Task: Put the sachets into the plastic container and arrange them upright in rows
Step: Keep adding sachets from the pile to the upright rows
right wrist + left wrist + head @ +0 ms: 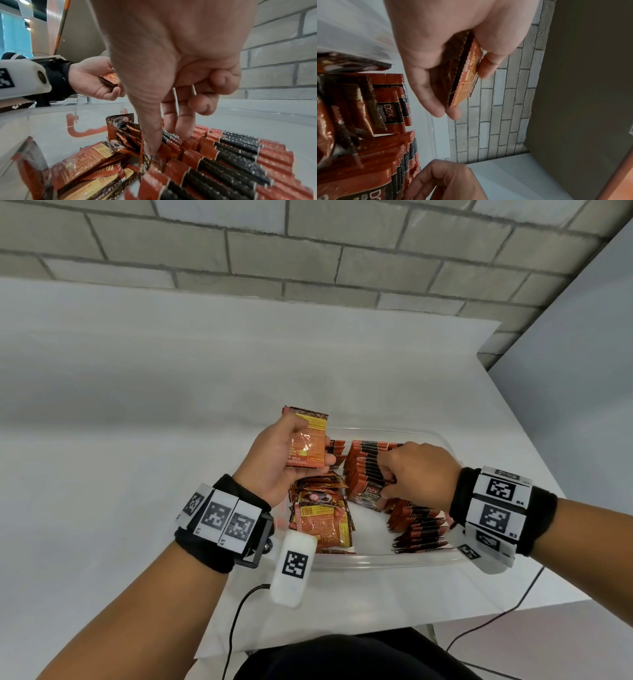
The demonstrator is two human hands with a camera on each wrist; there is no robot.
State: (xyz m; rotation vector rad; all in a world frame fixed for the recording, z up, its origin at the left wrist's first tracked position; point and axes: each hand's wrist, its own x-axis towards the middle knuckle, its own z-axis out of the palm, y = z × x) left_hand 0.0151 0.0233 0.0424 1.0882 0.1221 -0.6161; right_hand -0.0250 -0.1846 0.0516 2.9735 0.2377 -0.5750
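Observation:
A clear plastic container point(376, 560) sits on the white table point(137, 405). Inside it, orange-and-black sachets stand upright in two rows point(363, 463) point(231, 155). Loose sachets point(322, 518) point(89, 159) lie flat in a heap in its left part. My left hand point(291, 453) point(453, 67) is raised over the container's left side and grips a small stack of sachets point(310, 436) point(465, 75). My right hand point(394, 477) point(164, 135) reaches down into the near end of the far row. Its thumb and two fingers pinch upright sachets there, and its other fingers are curled.
A grey brick wall point(308, 251) runs behind the table. The table's right edge point(548, 457) lies close to the container, and the front edge is just below it. Black cables point(236, 621) hang from both wrist cameras near the front edge.

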